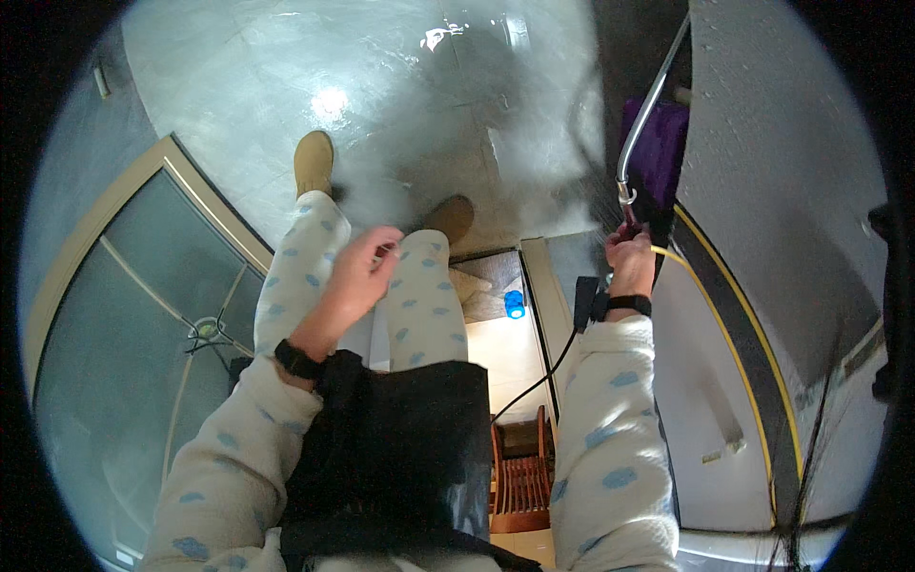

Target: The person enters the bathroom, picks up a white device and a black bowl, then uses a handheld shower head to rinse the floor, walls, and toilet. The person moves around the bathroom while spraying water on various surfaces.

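My right hand (629, 259) grips the dark red end of a metal pole (649, 118), which slants up toward the top right of the view. Just behind the pole is a purple object (656, 146), partly hidden; I cannot tell what it is. My left hand (364, 275) hangs in front of my knees, its fingers loosely curled with a gap at the thumb and nothing visible in them. Both wrists wear black bands. Below the hands are my tan shoes, the left shoe (314, 163) on the shiny tiled floor (429, 129).
At left stands a glass door (136, 286) with a beige frame. A doorway behind me shows a blue object (514, 304) and a wooden chair (520, 475). Along the right runs a grey wall (772, 157) with a yellow-edged dark band (747, 350). A black cable (537, 382) trails from my right wrist.
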`<state>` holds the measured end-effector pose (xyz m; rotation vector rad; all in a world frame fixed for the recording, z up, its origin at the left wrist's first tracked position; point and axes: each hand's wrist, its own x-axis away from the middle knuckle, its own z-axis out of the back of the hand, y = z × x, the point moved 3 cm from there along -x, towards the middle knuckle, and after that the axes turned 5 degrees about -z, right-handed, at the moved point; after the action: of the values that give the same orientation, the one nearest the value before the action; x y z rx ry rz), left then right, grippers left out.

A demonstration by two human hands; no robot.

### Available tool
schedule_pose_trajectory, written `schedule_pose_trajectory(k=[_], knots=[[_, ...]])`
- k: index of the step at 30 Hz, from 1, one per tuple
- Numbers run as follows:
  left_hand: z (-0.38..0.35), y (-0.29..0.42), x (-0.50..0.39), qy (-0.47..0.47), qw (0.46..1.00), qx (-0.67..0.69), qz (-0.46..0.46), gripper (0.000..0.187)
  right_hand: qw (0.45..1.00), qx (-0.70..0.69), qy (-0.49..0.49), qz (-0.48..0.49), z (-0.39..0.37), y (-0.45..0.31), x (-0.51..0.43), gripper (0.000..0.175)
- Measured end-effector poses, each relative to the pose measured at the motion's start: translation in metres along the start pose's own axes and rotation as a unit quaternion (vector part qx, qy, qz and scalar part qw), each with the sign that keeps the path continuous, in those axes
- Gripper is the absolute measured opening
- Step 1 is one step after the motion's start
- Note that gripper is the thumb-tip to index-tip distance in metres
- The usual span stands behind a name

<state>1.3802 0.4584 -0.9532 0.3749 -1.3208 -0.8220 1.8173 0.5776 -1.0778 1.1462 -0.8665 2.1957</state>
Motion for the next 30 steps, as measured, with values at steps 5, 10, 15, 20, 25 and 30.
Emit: schedule_pose_trajectory(k=[5, 10, 15, 20, 25, 30], knots=[[0.066, 0.027, 0.065, 0.103, 0.994, 0.031, -0.019, 0.017, 0.995, -0.029, -0.084, 0.037, 0.009, -0.004, 0.029, 0.024], [0.104, 0.039, 0.13, 0.184, 0.976, 0.116, 0.002, 0.021, 0.979, 0.137, -0.126, 0.089, 0.0, 0.001, 0.045, 0.02], [0.094, 0.041, 0.168, 0.18, 0.974, 0.14, 0.005, 0.022, 0.94, 0.247, -0.154, 0.178, 0.005, 0.004, 0.054, 0.019], [0.082, 0.038, 0.185, 0.141, 0.988, -0.023, -0.049, 0.02, 0.979, 0.082, -0.174, 0.069, 0.019, -0.012, 0.016, 0.018], [0.101, 0.018, 0.215, 0.142, 0.985, -0.068, -0.067, 0.024, 0.706, 0.522, -0.396, 0.271, 0.015, -0.047, -0.008, 0.026], [0.122, -0.012, 0.261, 0.194, 0.979, -0.061, -0.001, 0.024, 0.908, 0.353, -0.192, 0.116, 0.024, -0.059, 0.002, 0.01]])
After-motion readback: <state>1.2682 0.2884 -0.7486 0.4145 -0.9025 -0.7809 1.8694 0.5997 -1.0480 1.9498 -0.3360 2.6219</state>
